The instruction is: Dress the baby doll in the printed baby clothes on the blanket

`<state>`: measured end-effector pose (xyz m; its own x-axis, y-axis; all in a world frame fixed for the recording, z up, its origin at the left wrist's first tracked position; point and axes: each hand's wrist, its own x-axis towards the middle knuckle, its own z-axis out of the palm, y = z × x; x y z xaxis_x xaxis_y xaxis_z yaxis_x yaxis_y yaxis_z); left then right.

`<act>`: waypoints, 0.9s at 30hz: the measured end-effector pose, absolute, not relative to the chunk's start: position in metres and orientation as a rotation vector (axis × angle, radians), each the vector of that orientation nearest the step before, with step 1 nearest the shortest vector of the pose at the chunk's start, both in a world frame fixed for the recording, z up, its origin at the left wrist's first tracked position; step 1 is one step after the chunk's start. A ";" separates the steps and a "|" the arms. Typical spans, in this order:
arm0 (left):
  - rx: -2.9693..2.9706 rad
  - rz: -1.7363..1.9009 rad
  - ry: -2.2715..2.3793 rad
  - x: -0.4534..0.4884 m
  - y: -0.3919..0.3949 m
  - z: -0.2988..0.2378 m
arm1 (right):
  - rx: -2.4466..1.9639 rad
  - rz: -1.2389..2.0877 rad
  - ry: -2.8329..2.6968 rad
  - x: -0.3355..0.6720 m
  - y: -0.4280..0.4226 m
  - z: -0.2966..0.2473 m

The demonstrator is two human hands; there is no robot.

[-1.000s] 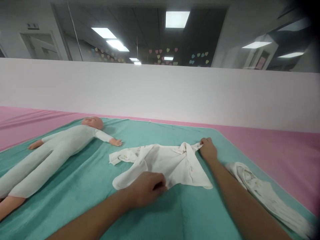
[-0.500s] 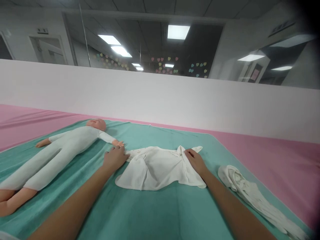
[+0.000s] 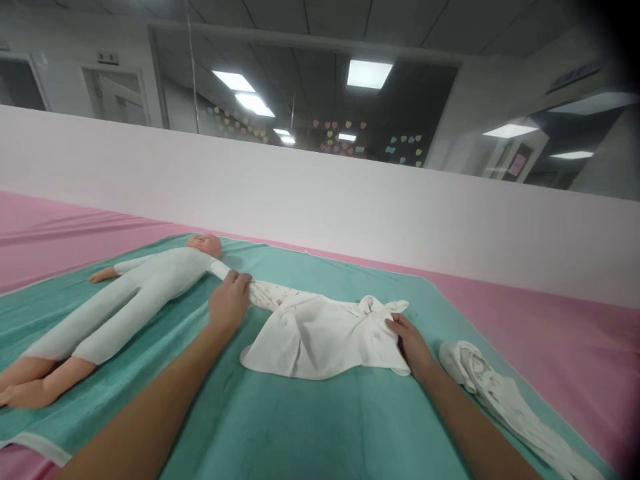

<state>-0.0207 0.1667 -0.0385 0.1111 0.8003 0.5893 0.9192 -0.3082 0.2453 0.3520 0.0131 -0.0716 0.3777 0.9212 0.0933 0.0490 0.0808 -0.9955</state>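
Observation:
A small white baby shirt (image 3: 325, 337) lies spread on the green cloth, its inside of plain white showing and a patterned sleeve stretched out to the left. My left hand (image 3: 230, 299) is closed on the end of that sleeve, close to the doll's arm. At the shirt's right side, my right hand (image 3: 407, 339) pinches the fabric edge between thumb and fingers. A baby doll (image 3: 165, 277) with a white cloth body lies on its back to the left, its near hand hidden behind my left hand.
A bundled white patterned garment (image 3: 500, 393) lies to the right of my right forearm. Under everything is a green cloth (image 3: 310, 427) over a pink cover (image 3: 525, 313). A low white wall (image 3: 320, 207) with mirror-like glass above stands behind.
My left hand has drawn the sleeve outward to the left, so more of its pattern shows. My right hand has shifted slightly down along the shirt's right side. The view has tilted a little.

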 end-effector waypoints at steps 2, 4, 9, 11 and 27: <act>-2.078 -1.115 -1.755 -0.020 0.163 -0.034 | -1.268 0.893 -0.921 0.355 0.012 -0.070; -2.058 -1.225 -1.759 -0.021 0.165 -0.035 | -1.239 0.943 -0.905 0.359 0.011 -0.069; -2.203 -1.361 -1.736 -0.015 0.171 -0.048 | -1.292 0.918 -0.933 0.363 0.012 -0.071; -2.223 -1.361 -1.756 -0.011 0.173 -0.052 | -1.285 0.929 -0.943 0.363 0.013 -0.072; -2.332 -0.962 -1.955 -0.017 0.185 -0.066 | -1.225 1.052 -0.812 0.360 0.013 -0.066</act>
